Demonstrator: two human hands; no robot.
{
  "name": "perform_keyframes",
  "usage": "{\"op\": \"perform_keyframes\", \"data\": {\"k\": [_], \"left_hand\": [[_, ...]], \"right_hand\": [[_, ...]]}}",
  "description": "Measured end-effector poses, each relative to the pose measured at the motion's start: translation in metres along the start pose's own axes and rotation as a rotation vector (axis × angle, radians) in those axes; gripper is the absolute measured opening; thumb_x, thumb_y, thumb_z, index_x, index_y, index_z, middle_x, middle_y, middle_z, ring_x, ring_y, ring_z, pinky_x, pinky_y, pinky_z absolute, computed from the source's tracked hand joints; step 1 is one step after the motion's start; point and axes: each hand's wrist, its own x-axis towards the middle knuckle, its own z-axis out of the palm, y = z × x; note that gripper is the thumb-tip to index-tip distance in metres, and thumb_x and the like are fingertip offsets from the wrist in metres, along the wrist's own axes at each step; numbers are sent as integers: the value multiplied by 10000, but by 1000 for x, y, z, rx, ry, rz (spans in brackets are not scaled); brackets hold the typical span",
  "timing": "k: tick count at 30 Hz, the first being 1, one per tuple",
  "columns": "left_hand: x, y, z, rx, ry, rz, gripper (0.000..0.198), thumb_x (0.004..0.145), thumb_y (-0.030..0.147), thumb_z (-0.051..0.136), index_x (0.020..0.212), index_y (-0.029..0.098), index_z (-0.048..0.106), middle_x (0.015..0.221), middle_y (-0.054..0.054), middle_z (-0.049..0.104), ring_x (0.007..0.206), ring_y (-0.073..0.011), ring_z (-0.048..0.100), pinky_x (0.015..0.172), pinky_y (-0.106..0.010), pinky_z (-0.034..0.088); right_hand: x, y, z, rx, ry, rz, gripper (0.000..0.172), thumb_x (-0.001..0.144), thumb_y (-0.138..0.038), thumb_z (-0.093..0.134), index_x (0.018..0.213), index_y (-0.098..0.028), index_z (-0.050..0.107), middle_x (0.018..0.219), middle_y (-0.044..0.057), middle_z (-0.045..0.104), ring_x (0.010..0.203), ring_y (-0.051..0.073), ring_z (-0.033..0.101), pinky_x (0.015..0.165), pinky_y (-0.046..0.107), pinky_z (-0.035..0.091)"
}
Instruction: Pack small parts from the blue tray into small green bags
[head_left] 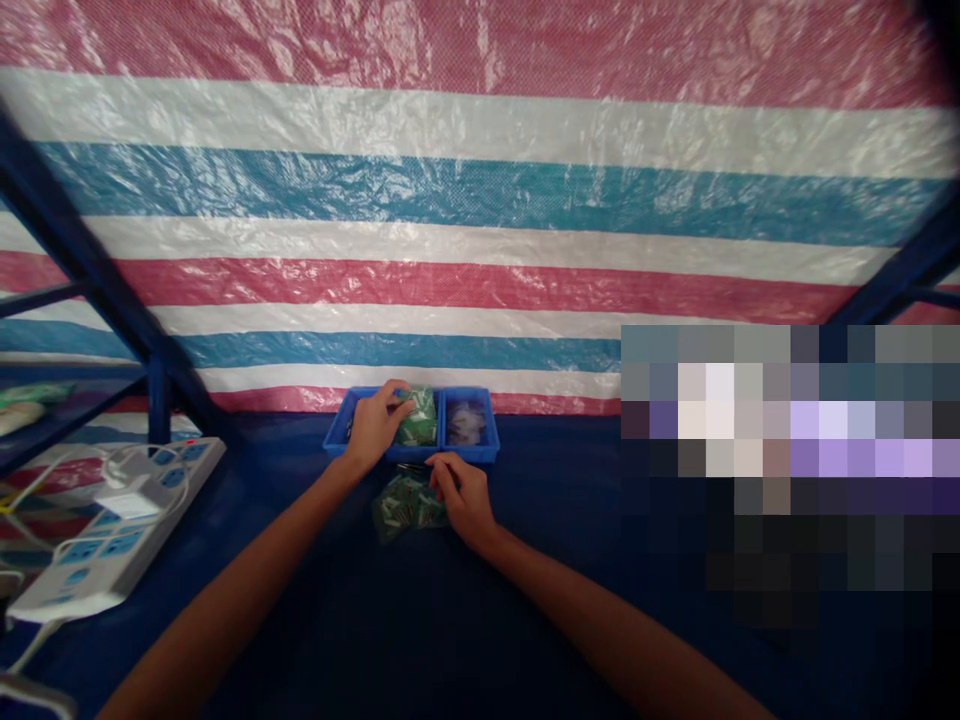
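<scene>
Two small blue bins stand side by side at the far edge of the dark blue table. The left blue bin holds green parts in clear bags. My left hand reaches into it with fingers curled round a small green piece. The right blue bin holds clear bagged pieces. In front of the bins lies a clear bag of green parts. My right hand rests on that bag's right edge, fingers pinched together at its top.
A white power strip with blue sockets, a plugged adapter and cables lies at the left. Blue shelf frames rise on both sides. A striped red, white and blue tarp hangs behind the table. A blurred-out area covers the right.
</scene>
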Motion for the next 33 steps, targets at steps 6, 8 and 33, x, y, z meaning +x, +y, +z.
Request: {"op": "perform_keyframes", "data": {"k": [6, 8, 33], "left_hand": [[29, -9, 21, 441, -134, 68, 174, 863, 235, 514, 1028, 218, 564, 846, -48, 701, 815, -208, 652, 714, -264, 431], [31, -11, 23, 498, -184, 98, 145, 857, 210, 513, 982, 212, 586, 827, -53, 697, 809, -212, 648, 725, -268, 418], [7, -10, 18, 695, -235, 337, 171, 838, 242, 550, 902, 208, 705, 1159, -95, 609, 1186, -292, 448, 1055, -491, 214]], "right_hand": [[1, 0, 0, -23, -9, 11, 303, 938, -299, 372, 896, -168, 642, 657, 1, 590, 610, 116, 555, 575, 195, 409], [1, -1, 0, -29, -19, 11, 303, 936, -297, 372, 892, -169, 643, 652, 0, 587, 600, 114, 551, 571, 193, 409], [1, -4, -1, -93, -74, -22, 285, 927, -262, 381, 876, -177, 648, 639, -6, 597, 608, 121, 573, 605, 203, 416]]}}
